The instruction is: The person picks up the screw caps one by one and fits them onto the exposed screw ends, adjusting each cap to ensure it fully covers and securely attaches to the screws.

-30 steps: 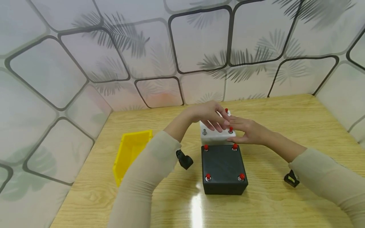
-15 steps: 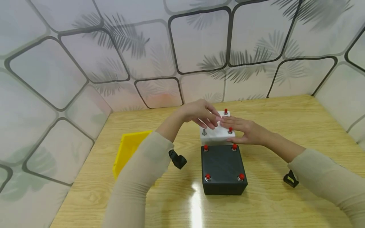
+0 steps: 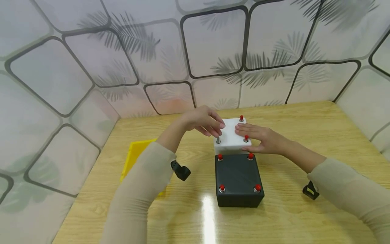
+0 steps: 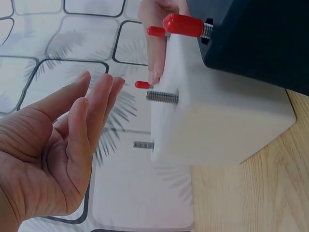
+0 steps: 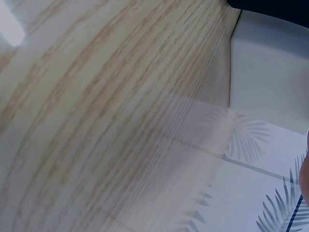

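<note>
A white box [image 3: 230,137] stands behind a black box [image 3: 237,174] on the wooden table. Red caps [image 3: 246,138] cover the two right-hand bolts of the white box; a bare threaded bolt [image 4: 162,96] sticks up at its front left, another bare bolt [image 4: 144,145] at the back left. My left hand [image 3: 203,120] hovers just left of the white box, fingers loosely bent; in the left wrist view it holds nothing. My right hand [image 3: 259,137] rests its straight fingers on the white box's top, thumb against its side.
Several red-capped bolts [image 3: 222,188] rise from the black box's corners. At the left a yellow bin [image 3: 134,152] is partly hidden by my left sleeve. Patterned panels [image 3: 217,44] enclose the table's back and sides.
My left hand has moved left, away from the right-hand caps and past the white box's left side. My right fingers have shifted slightly left and lie flatter on the box top.
</note>
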